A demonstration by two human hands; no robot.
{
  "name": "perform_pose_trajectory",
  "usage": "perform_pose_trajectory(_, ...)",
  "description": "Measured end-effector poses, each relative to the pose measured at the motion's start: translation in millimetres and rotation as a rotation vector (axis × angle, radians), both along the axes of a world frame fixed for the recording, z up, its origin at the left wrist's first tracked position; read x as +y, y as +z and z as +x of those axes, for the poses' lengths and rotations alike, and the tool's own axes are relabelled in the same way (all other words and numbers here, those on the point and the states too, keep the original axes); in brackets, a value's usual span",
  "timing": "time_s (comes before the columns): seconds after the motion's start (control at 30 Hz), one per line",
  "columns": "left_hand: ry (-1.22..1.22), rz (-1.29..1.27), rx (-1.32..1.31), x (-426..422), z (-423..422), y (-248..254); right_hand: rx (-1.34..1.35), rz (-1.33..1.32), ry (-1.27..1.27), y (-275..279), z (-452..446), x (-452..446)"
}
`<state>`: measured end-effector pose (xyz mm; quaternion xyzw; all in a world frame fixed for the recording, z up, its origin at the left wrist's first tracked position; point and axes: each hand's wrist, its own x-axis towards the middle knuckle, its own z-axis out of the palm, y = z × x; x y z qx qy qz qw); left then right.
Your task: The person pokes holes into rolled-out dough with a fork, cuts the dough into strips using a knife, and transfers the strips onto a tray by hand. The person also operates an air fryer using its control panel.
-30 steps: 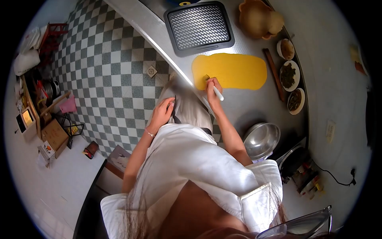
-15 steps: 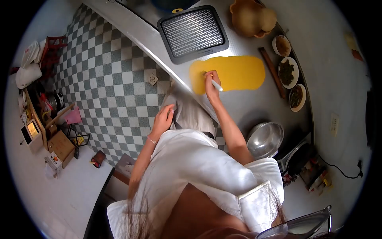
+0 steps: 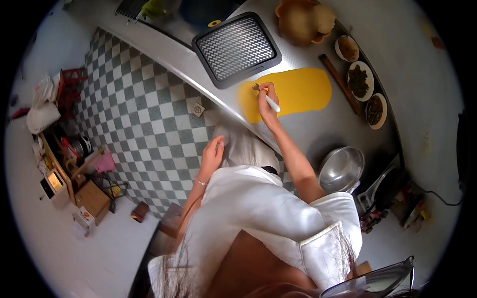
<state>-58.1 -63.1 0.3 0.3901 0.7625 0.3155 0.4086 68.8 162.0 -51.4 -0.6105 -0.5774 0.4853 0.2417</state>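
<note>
A yellow sheet of rolled-out dough (image 3: 303, 92) lies flat on the metal counter. Over its left part, my right hand (image 3: 268, 102) grips a fork (image 3: 273, 104) with a white handle. The tines point up and left above the dough; whether they touch it I cannot tell. My left hand (image 3: 212, 153) hangs near my trousers, away from the counter, its fingers loosely stretched and holding nothing. Just beyond the dough sits a dark baking tray (image 3: 217, 79) with a perforated base.
A wooden rolling pin (image 3: 340, 84) lies right of the dough, beside several bowls, one a white bowl of chopped greens (image 3: 358, 82). An orange-brown basket (image 3: 295, 25) stands behind. A steel mixing bowl (image 3: 342, 170) is near my right elbow. The counter edge (image 3: 198, 88) runs diagonally, above a checkered floor.
The whole view has shifted and turned slightly. Around the fork my right hand keeps its grip, and the tines now show more clearly. My left hand still hangs at my side.
</note>
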Motion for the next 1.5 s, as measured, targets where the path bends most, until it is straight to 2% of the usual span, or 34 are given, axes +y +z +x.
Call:
perform_pose_trajectory(0.1, 0.021, -0.035, -0.06, 1.3, -0.5, -0.7, 0.036, 0.046, 0.062, -12.5, -2.9, 0.5)
perform_pose_trajectory(0.2, 0.008, -0.046, -0.05, 2.5, -2.5, 0.3, -0.146, 0.056, 0.032, 0.9, -7.9, 7.0)
perform_pose_trajectory(0.3, 0.0, -0.067, -0.056, 5.3, -6.1, 5.9, -0.034, 0.048, -0.006, 2.0, -3.0, 10.0)
perform_pose_trajectory(0.5, -0.011, -0.046, -0.035, 2.5, -9.7, -2.4, -0.06, 0.018, -0.078, 12.6, 10.2, 7.9)
perform_pose_trajectory(0.57, -0.022, -0.062, -0.05, 2.6, -9.8, -2.4, -0.069, 0.011, -0.098, -13.2, 17.0, -2.9)
perform_pose_trajectory(0.7, -0.066, -0.06, -0.065, 5.1, -7.4, -8.0, -0.008, -0.096, -0.192, -9.4, 23.1, -12.8)
perform_pose_trajectory(0.87, -0.105, -0.061, -0.079, 3.7, -5.2, -19.9, -0.043, -0.057, -0.179, -17.1, 24.5, -39.6)
perform_pose_trajectory(0.93, -0.143, -0.071, -0.066, 2.2, -5.4, -16.7, -0.054, -0.043, -0.197, 13.4, 25.4, -48.5)
perform_pose_trajectory(1.07, -0.195, -0.095, -0.062, 9.7, -5.2, -13.1, -0.041, -0.093, -0.13, -0.8, 31.3, -74.6)
perform_pose_trajectory(1.17, -0.234, -0.078, -0.023, 15.9, -1.2, -3.6, 0.024, -0.039, -0.178, 17.1, 39.1, -79.0)
perform_pose_trajectory(1.2, -0.233, -0.073, -0.028, 18.8, -1.7, -5.1, 0.02, 0.0, -0.17, 15.1, 45.9, -86.3)
perform_pose_trajectory(1.3, -0.242, -0.074, -0.045, 17.4, 3.7, -6.3, 0.046, -0.14, -0.122, -16.6, 61.9, -107.3)
perform_pose_trajectory(1.37, -0.254, -0.073, -0.032, 19.8, 5.7, -6.0, 0.008, -0.093, -0.147, -26.4, 66.0, -107.1)
perform_pose_trajectory(1.5, -0.261, -0.08, -0.035, 23.9, 9.2, -1.7, 0.06, -0.031, -0.208, -10.0, 72.5, -96.6)
